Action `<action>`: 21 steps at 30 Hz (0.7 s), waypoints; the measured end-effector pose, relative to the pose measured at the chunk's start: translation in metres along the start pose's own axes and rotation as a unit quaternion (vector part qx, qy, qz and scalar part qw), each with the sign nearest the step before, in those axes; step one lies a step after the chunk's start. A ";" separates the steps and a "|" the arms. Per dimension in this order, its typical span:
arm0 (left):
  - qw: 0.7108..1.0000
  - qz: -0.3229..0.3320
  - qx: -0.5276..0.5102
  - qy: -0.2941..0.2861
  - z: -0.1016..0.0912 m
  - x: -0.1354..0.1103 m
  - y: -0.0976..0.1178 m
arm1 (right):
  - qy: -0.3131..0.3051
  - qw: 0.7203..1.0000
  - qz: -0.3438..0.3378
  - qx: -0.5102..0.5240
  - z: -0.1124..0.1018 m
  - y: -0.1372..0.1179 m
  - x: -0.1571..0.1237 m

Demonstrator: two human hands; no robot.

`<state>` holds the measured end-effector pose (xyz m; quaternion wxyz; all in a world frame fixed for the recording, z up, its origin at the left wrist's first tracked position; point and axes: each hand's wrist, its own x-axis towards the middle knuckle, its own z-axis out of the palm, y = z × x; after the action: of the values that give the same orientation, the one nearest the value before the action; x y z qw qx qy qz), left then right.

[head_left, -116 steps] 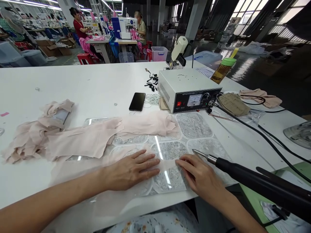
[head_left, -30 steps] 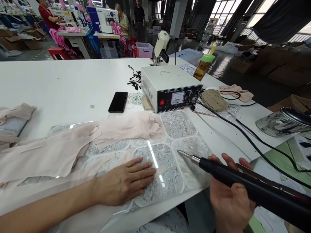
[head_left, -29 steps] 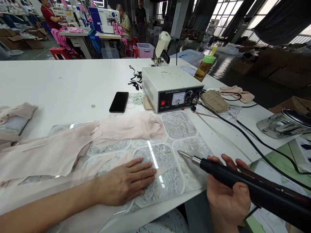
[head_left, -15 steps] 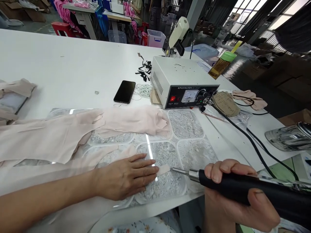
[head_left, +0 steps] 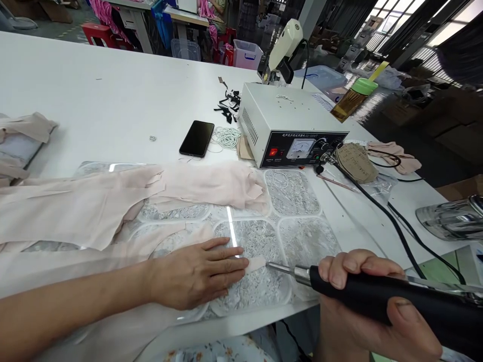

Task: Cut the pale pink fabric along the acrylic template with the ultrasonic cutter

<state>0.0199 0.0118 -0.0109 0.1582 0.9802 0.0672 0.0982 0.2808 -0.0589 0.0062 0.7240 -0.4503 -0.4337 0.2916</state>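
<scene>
My left hand [head_left: 199, 274] lies flat with its fingers stretched out, pressing pale pink fabric [head_left: 151, 239] onto a clear patterned mat [head_left: 252, 239]. A narrow fabric end [head_left: 255, 264] sticks out past the fingertips. Wrapped round the black handle of an ultrasonic welding pen [head_left: 362, 289] is my right hand [head_left: 377, 311]. The pen's metal tip meets or nearly meets the end of that strip; actual contact is hard to tell. Its cable runs to a grey generator box [head_left: 290, 120] with a dial and a lit red switch.
Stacked pink pieces [head_left: 211, 186] lie across the mat's far side. Behind them are a phone [head_left: 196, 138], coiled white cord [head_left: 226, 138] and black scraps [head_left: 229, 105]. A drink bottle [head_left: 352, 100], card template [head_left: 356, 162], glass jar [head_left: 451, 218] and black cable [head_left: 381, 213] are at right.
The view has shifted slightly. Both hands keep their places on the strip and the pen, and the pen tip stays at the strip's end.
</scene>
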 end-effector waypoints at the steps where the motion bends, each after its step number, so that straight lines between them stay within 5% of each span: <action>1: 1.000 0.000 -0.005 0.008 0.000 0.000 0.000 | 0.002 1.000 0.002 -0.002 0.000 0.000 0.000; 21: 0.999 -0.010 -0.027 0.035 0.007 -0.003 0.001 | -0.027 0.998 -0.038 -0.039 0.007 -0.002 0.007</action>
<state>0.0187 0.0084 -0.0177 0.1835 0.9707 0.0799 0.1328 0.2778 -0.0515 0.0117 0.7045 -0.4534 -0.4806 0.2589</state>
